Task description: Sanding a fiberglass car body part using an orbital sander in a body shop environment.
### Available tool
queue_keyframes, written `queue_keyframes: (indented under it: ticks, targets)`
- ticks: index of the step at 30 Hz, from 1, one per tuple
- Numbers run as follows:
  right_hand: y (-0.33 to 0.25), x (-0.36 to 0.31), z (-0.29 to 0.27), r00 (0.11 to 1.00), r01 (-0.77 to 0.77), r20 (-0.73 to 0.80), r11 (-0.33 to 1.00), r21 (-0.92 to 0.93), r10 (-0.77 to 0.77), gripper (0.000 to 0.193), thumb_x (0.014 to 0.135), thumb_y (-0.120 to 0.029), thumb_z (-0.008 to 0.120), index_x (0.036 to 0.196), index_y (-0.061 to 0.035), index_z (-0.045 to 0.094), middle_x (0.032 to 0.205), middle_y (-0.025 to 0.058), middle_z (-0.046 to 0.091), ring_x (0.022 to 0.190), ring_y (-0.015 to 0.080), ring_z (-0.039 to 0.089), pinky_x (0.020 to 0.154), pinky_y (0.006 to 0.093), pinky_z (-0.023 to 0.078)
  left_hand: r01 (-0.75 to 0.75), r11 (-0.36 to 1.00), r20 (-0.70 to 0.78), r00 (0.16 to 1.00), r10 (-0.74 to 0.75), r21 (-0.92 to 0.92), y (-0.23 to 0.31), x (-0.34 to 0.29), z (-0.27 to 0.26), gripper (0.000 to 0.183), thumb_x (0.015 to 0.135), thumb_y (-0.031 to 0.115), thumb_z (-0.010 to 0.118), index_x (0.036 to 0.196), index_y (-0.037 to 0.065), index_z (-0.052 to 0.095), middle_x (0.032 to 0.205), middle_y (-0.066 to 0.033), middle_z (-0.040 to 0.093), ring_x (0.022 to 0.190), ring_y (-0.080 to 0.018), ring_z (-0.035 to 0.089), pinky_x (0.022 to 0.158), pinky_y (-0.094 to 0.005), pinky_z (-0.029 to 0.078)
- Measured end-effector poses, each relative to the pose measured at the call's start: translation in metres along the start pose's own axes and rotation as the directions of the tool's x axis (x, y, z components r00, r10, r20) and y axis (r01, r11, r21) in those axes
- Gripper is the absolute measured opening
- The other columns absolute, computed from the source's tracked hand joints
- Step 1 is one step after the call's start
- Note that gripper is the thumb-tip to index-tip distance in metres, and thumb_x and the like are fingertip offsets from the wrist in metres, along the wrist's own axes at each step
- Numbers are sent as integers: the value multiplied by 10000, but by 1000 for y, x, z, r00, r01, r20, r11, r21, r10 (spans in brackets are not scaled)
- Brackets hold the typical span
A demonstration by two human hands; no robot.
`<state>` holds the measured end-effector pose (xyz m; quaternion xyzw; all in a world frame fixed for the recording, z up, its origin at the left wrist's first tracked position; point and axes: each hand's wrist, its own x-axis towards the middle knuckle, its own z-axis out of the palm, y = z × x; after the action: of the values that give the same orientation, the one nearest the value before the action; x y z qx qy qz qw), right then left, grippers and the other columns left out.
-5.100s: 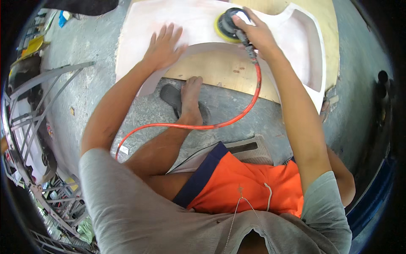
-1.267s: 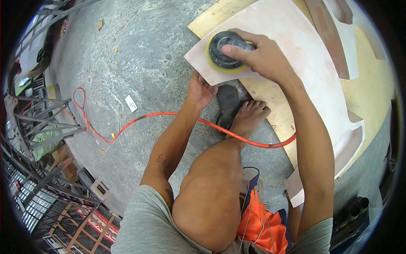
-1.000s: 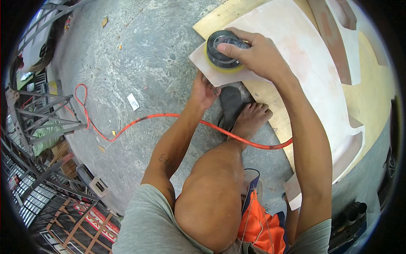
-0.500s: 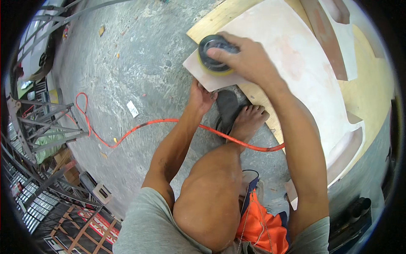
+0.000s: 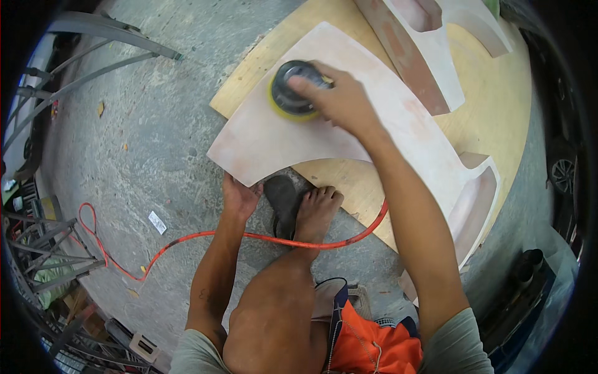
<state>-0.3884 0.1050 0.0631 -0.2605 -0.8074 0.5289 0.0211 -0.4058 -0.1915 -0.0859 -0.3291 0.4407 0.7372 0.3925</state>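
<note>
Wide head-worn fisheye view, downward over left hand [image 5: 240, 198] and right hand [image 5: 342, 103].

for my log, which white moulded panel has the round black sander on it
The white curved panel, its corner at the left hand; the right hand holds the sander there. The brown-sided white panel, upper right, has none.

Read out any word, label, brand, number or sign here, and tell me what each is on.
No text is legible.
Sander in the right hand: top blurred, no lettering can be made out.
White slip on the floor: any print is too small to read.
Left forearm: small dark mark, too small to read.
</note>
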Motion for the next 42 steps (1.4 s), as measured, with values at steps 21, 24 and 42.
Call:
queue_keyframes:
  ticks: [21,24,42]
  targets:
    - [-16,13,8,998,-54,-12,998,-36,54,625,852,-590,718,1217,-84,712,1029,168,759,935,282,737,787,372,577,-13,1000,73,997,14,-18,1,4,-9,438,1030,551,387,1144,211,639,1038,29,668,926,-143,587,807,-367,428]
    - [-14,19,-1,992,-31,-121,1000,-3,31,647,855,-602,717,1220,-68,711,969,154,754,818,232,732,704,348,577,9,1000,41,999,-9,-8,0,7,-11,455,1030,576,384,1133,214,640,1036,29,670,923,-144,586,818,-366,424]
    - [64,-125,-106,805,-332,-412,900,283,426,600,944,-503,690,1360,-74,632,718,36,611,532,100,546,479,248,437,23,1000,58,998,-21,-21,2,10,-14,508,1044,596,361,1265,203,595,1139,30,645,960,-170,559,766,-362,441]
